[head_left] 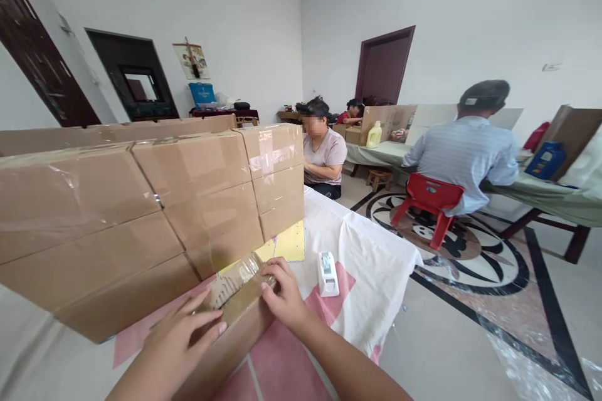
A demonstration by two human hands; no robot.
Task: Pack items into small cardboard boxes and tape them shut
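Observation:
A long, narrow cardboard box (pixel 242 310) lies on the table in front of me, with shiny clear tape along its top. Ribbed clear plastic (pixel 235 279) shows along its far side; what it covers I cannot make out. My left hand (pixel 183 332) rests on the near part of the box, fingers stretched and apart, fingertips touching its top. At the far end, my right hand (pixel 285 294) curls its fingers and thumb around the corner. To the right of this hand, a small white device (pixel 328 274) with a little window lies on the cloth.
Taped cardboard boxes (pixel 207 169) stand stacked at the left and back. A white cloth with pink patches (pixel 362 244) covers the table. One person (pixel 324 153) sits beyond the stack; another (pixel 465 150) sits on a red chair (pixel 433 197) at a separate table. Plastic scraps (pixel 527 357) litter the floor.

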